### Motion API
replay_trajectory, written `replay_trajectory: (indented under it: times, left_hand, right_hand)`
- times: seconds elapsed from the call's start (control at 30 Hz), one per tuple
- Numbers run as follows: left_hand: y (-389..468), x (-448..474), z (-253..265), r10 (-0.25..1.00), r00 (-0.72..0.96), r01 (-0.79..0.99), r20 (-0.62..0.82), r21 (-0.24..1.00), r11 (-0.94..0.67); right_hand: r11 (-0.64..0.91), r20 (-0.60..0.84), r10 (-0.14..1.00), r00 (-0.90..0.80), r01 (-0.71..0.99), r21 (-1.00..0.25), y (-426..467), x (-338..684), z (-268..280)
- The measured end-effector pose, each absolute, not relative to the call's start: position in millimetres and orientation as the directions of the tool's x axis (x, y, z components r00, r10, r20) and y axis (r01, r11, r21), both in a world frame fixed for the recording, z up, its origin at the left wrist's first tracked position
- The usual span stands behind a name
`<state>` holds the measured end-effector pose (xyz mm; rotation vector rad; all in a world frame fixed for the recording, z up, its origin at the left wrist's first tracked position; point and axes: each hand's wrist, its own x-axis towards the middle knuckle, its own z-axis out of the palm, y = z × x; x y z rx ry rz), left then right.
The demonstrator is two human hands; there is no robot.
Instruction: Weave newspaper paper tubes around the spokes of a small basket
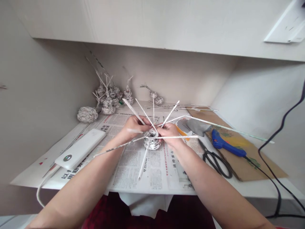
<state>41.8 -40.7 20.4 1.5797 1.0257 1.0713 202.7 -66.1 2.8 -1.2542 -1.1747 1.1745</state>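
Observation:
A small round weave of rolled newspaper (152,145) sits on the newspaper sheet in front of me, a dark opening at its top. Rolled paper sticks fan outward from its rim. My left hand (135,126) is closed on its far left side, thumb near the rim and fingertips partly hidden. On the far right side, my right hand (169,133) pinches a paper stick against the rim. One long paper stick (214,122) runs from that hand off to the right and bends along the way.
Finished-looking gourd-shaped paper weaves (108,105) and a paper ball (87,114) stand back left. On the left lies a white power bank (81,149) with a cable. At right are black scissors (216,162), a blue hot glue gun (226,144) and cardboard (262,165). A shelf overhangs the back.

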Motion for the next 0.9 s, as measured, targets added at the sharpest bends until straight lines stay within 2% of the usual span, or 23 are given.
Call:
replay_trajectory:
  times: [0.1, 0.23, 0.4, 0.57, 0.9]
  left_hand:
    - [-44, 45, 22, 0.939, 0.249, 0.184, 0.236, 0.941, -0.285]
    - [-47, 45, 24, 0.931, 0.247, 0.207, 0.268, 0.924, -0.321]
    - [-49, 42, 29, 0.919, 0.318, 0.258, 0.234, 0.911, -0.321]
    - [-45, 39, 28, 0.871, 0.376, 0.331, 0.315, 0.833, -0.444]
    - [-46, 37, 27, 0.845, 0.401, 0.310, 0.355, 0.815, -0.489]
  right_hand:
    - [-0.072, -0.070, 0.995, 0.067, 0.016, -0.997, -66, 203, 5]
    - [-0.075, -0.074, 0.996, 0.049, 0.009, -0.997, -67, 204, 6]
    - [-0.159, -0.160, 0.987, -0.003, -0.078, -0.984, -65, 207, 7]
    - [-0.232, -0.233, 0.972, -0.011, -0.151, -0.961, -65, 208, 11]
    - [-0.300, -0.294, 0.954, -0.062, -0.237, -0.924, -64, 209, 16]
